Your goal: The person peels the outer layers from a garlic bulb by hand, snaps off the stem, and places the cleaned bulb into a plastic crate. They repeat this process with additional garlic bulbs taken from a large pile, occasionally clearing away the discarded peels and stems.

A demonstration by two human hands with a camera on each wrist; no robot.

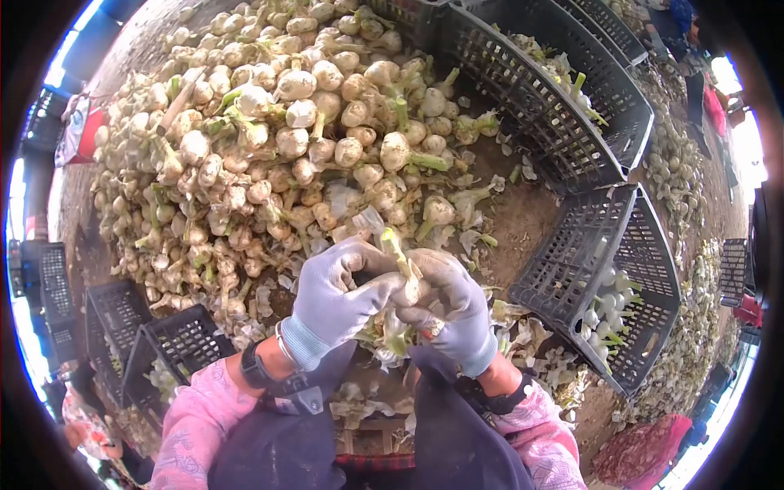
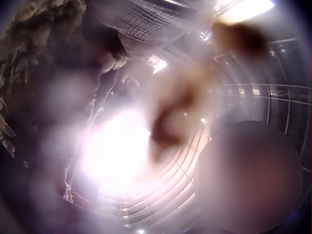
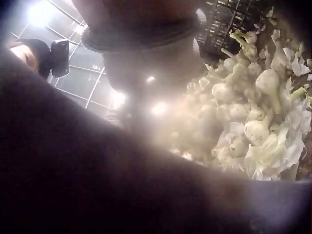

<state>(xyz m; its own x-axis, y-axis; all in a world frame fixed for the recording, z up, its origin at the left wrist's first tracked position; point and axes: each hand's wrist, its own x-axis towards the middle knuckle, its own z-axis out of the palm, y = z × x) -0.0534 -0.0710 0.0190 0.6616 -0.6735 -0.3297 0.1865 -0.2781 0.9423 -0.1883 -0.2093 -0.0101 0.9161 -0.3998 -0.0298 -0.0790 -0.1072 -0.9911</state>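
A garlic bulb with a short green-white stem (image 1: 406,273) is between the two gloved hands, in front of the knees in the head view. The left hand (image 1: 333,292) pinches it from the left, thumb against its side. Curled round the bulb's lower right side are the fingers of the right hand (image 1: 454,304), which hide part of it. Loose pale skin (image 1: 396,333) hangs just below the hands. Beyond them spreads a large heap of garlic bulbs (image 1: 302,139). Both wrist views are mostly blurred; garlic and peelings (image 3: 253,131) show at the right in the right wrist view.
A black crate (image 1: 563,253) with trimmed white bulbs (image 1: 608,314) stands tilted at the right. Larger black crates (image 1: 539,106) line the far right, and others (image 1: 188,339) stand at the left. Papery peelings (image 1: 367,408) litter the ground between the legs. A pink sack (image 1: 641,453) lies at lower right.
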